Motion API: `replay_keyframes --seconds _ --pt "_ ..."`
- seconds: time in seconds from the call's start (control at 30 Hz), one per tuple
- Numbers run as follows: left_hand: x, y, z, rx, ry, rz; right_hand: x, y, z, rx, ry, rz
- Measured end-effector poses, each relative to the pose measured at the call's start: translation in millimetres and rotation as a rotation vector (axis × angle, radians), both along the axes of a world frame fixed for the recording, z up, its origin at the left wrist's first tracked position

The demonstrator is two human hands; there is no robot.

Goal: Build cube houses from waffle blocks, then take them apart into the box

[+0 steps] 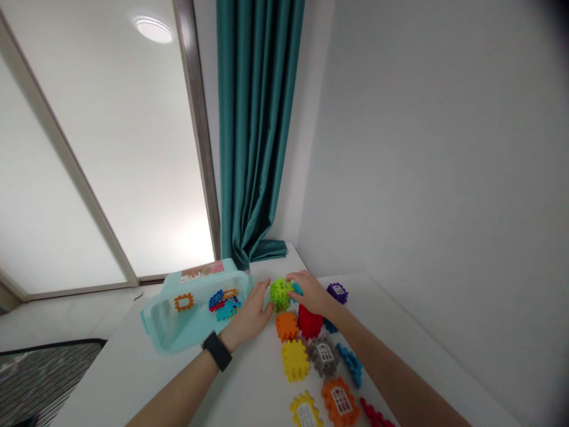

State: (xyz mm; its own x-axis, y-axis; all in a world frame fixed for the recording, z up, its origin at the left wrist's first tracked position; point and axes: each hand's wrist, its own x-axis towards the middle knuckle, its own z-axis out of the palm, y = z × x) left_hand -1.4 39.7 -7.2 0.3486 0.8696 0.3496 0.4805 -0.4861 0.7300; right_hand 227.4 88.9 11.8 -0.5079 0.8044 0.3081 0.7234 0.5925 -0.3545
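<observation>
A lime-green toy building block [280,295] with notched edges sits between my two hands at the far part of the white table. My left hand [252,311], with a black band on the wrist, curves thumb and fingers against its left side. From the right, my right hand [309,292] grips the block's upper right edge with its fingertips. A light-blue piece [297,289] is partly hidden behind my right hand. Just below stand an orange block [287,326] and a red piece [310,321], the latter partly under my right wrist.
A pale-blue bin [178,341] on the left holds several loose pieces. Nearer me are a yellow block [296,360], a grey block with a white window [324,356], an orange window block [340,402] and a blue piece [350,365]. A teal curtain [258,130] hangs behind; a wall [435,166] bounds the right.
</observation>
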Motion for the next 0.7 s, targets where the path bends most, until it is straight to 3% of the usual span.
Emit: replay_keyframes --seconds 0.2,0.7 --pt "3 6 -16.7 -0.098 -0.107 0.018 -2 8 -3.4 -0.062 -0.002 0.013" --pt "5 2 -15.8 -0.049 -0.031 0.021 -9 11 -4.0 -0.066 0.021 0.051"
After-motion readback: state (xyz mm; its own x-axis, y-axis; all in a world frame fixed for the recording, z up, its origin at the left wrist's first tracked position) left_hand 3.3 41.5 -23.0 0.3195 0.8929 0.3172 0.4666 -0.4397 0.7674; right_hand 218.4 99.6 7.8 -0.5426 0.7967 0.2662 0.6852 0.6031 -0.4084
